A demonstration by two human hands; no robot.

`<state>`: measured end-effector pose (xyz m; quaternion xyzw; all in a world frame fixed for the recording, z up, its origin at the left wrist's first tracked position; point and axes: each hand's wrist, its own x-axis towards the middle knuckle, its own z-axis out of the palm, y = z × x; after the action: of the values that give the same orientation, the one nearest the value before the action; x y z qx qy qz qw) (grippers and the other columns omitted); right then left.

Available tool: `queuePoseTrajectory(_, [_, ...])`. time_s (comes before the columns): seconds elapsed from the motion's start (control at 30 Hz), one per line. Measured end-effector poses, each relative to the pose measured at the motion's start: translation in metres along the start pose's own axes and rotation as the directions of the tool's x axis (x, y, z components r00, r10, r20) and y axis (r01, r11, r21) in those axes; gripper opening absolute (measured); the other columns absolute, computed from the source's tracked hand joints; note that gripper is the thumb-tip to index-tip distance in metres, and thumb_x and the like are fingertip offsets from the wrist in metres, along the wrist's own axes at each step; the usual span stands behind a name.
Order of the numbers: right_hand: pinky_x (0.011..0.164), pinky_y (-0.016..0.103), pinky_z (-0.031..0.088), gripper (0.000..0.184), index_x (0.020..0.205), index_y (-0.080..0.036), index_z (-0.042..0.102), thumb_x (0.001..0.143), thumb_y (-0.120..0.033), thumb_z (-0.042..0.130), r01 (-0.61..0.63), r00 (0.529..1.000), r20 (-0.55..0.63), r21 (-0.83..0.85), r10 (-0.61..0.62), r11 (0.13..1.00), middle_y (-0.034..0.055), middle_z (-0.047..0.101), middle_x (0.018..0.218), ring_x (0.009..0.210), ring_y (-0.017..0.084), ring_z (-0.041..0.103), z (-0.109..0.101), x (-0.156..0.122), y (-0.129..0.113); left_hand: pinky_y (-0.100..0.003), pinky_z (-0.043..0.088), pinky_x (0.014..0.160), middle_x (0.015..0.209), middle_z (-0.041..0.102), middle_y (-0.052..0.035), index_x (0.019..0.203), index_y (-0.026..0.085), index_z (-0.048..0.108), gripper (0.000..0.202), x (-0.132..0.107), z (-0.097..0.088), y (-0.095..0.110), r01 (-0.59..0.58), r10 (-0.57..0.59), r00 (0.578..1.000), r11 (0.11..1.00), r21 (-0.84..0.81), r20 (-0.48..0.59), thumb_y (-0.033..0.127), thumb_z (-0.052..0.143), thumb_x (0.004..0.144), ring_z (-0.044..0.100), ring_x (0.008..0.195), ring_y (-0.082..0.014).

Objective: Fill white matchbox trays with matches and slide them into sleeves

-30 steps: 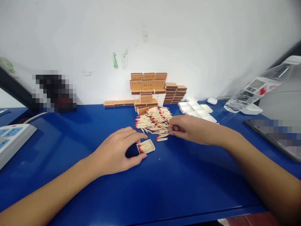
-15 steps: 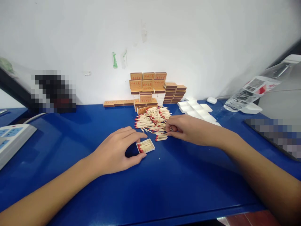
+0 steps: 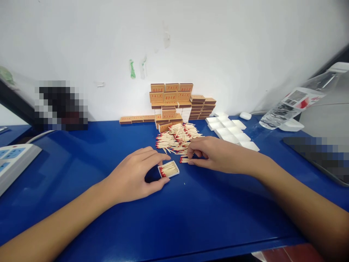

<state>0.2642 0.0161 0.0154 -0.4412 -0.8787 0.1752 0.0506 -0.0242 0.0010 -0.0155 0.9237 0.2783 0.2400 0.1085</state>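
The left hand (image 3: 133, 174) curves loosely around a shallow white card tray (image 3: 174, 174), grasping it lightly, the thumb against its near side and a fingertip by its far left corner. The tray, a small uncovered rectangle with thin walls, sits just right of that grip, and inside lie slim pale wooden sticks (image 3: 169, 170), their rounded red heads toward the palm. The right hand (image 3: 209, 151) is curled, thumb and forefinger drawn in at the plain ends of a short row of matches (image 3: 184, 159); whether they pinch any of them I cannot tell. That row lies side by side just left of its fingertips, red heads toward the left hand. Beyond both grips spreads a loose, bristling heap (image 3: 176, 138) of the same smooth sticks, the right hand overlapping its near edge. Behind the heap stand flat-sided matchboxes (image 3: 170, 97) of tan printed card with dark brown striking strips, stacked like bricks against a matte white wall (image 3: 231, 43). Farther off beyond the right hand, angular white card trays (image 3: 230, 130) lie side by side. Well to its right leans a clear, ridged plastic bottle (image 3: 294, 98). Beneath both hands runs a glossy, hard blue tabletop (image 3: 163, 218)
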Motion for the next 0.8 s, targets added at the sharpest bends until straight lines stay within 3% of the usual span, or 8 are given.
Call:
queuePoseTrajectory(0.23, [0.067, 0.032, 0.035, 0.030, 0.094, -0.021, 0.065, 0.101, -0.050, 0.061, 0.022, 1.000, -0.022, 0.033, -0.021, 0.999, 0.0048, 0.068, 0.090, 0.075, 0.019, 0.055, 0.0003, -0.0008, 0.0002, -0.042, 0.058, 0.094, 0.108, 0.077, -0.0076, 0.131, 0.020, 0.065, 0.038, 0.0006, 0.0004, 0.0004, -0.010, 0.010, 1.000, 1.000, 0.009, -0.002, 0.031, 0.072, 0.095, 0.071, 0.101, -0.0248])
queuePoseTrajectory(0.57, [0.062, 0.032, 0.034, 0.021, 0.089, -0.022, 0.062, 0.099, -0.040, 0.062, -0.055, 0.998, 0.030, 0.059, 0.053, 0.997, 0.0022, 0.065, 0.082, 0.069, 0.017, 0.051, 0.0061, 0.0003, 0.0001, -0.043, 0.058, 0.096, 0.109, 0.077, -0.0082, 0.131, 0.019, 0.065, 0.038, -0.0006, 0.0004, 0.0003, -0.011, 0.011, 1.000, 1.000, 0.008, -0.004, 0.031, 0.071, 0.095, 0.071, 0.102, -0.0249])
queuePoseTrajectory(0.8, [0.064, 0.032, 0.035, 0.012, 0.089, -0.022, 0.062, 0.098, -0.030, 0.059, -0.038, 0.998, 0.048, 0.080, 0.035, 0.996, 0.0027, 0.065, 0.083, 0.068, 0.016, 0.051, 0.0071, -0.0014, -0.0015, -0.042, 0.058, 0.095, 0.108, 0.076, -0.0072, 0.131, 0.021, 0.064, 0.038, -0.0001, 0.0003, -0.0006, -0.014, 0.014, 1.000, 1.000, 0.013, -0.004, 0.030, 0.072, 0.095, 0.071, 0.101, -0.0248])
